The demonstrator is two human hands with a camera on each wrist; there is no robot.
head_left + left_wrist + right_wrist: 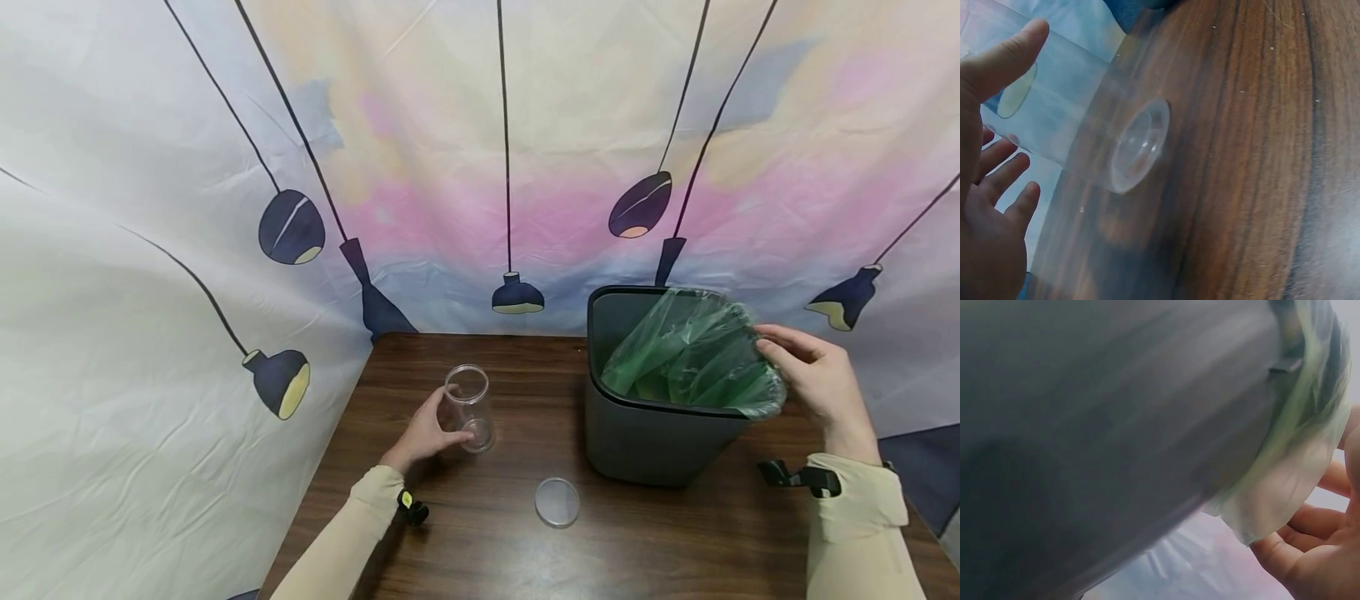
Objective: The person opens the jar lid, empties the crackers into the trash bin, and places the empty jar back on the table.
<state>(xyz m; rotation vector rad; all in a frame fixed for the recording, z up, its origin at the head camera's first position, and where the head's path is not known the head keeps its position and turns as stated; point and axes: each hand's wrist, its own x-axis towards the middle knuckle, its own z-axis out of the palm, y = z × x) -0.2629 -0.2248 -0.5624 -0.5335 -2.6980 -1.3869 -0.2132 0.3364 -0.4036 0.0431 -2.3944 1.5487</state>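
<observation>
We see a dark brown wooden bench (660, 533) with a clear streaked grain, its far edge meeting a printed cloth backdrop. Three things stand or lie directly on it. A clear plastic jar (468, 407) stands upright on the left part, open at the top. A round clear lid (557, 502) lies flat near the front, well apart from the jar. A dark grey bin (645, 433) stands on the right, lined with a green bag (686, 358).
</observation>
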